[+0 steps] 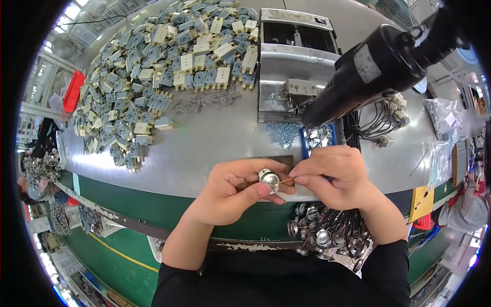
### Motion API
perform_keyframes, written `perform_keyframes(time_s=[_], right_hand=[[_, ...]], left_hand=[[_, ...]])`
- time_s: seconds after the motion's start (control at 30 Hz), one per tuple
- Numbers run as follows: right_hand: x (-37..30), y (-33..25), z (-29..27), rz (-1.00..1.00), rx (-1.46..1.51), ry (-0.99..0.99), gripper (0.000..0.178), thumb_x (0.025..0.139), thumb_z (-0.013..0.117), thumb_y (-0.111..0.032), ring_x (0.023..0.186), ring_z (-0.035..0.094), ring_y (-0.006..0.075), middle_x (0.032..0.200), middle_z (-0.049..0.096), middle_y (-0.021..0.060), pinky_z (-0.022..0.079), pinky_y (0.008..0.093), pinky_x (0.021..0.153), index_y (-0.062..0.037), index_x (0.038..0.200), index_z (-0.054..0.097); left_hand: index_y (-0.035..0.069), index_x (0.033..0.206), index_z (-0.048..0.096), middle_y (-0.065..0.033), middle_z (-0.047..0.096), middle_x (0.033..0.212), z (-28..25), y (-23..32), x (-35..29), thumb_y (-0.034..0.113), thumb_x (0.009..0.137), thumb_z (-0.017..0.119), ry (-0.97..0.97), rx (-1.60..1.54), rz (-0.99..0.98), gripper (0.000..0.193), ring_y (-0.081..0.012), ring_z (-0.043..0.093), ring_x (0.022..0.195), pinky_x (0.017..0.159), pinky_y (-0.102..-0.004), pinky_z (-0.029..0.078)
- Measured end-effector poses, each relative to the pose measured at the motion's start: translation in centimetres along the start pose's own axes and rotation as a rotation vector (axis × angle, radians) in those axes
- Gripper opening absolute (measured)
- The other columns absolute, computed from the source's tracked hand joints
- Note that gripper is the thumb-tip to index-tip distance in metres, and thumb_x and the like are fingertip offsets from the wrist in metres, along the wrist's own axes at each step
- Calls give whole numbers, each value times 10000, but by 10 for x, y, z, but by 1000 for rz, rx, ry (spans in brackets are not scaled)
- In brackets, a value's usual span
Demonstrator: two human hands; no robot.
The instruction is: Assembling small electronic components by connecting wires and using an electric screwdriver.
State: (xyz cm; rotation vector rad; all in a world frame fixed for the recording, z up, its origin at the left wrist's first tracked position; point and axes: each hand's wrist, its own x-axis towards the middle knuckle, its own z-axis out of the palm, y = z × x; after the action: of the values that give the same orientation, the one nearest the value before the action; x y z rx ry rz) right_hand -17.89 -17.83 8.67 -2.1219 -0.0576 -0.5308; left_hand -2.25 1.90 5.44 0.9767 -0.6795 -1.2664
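Over the bench's front edge, my left hand (225,192) grips a small round silver metal part (268,178) between thumb and fingers. A thin copper-coloured wire (286,180) runs from the face of that part to my right hand (335,176), whose thumb and forefinger pinch its end. Just below my right forearm lies a bunch of similar round metal parts (323,237) with dark cables. A dark flat plate (280,159) on the bench is partly hidden behind my hands.
Grey and cream plastic blocks (202,47) are heaped at the far left, with small springs (204,101) beside them. Loose screws (282,135) and a blue tray (305,146) lie beyond my hands. A black cylindrical tool (360,69) hangs before a metal fixture (276,66). Black cables (376,123) lie right.
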Motion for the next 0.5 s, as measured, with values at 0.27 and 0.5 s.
perform_keyframes(time_s=[0.27,0.5], right_hand=[[2,-5,-1,85,83,5,79,854,766,-21,562,601,216,713,684,73,450,324,528,-45,926,791],[3,-22,2,138,58,-64,60,824,780,-40,509,560,189,662,625,49,417,313,496,-49,874,748]], left_hand=[[-160,1455,509,-285,693,1315,3,2,3,88,1094,553,-67,-27,6,440,-370,722,1210,909,-424,669],[-125,1499,494,-227,679,1366,3,-2,0,47,1103,536,-86,-38,-6,433,-303,708,1221,971,-414,646]])
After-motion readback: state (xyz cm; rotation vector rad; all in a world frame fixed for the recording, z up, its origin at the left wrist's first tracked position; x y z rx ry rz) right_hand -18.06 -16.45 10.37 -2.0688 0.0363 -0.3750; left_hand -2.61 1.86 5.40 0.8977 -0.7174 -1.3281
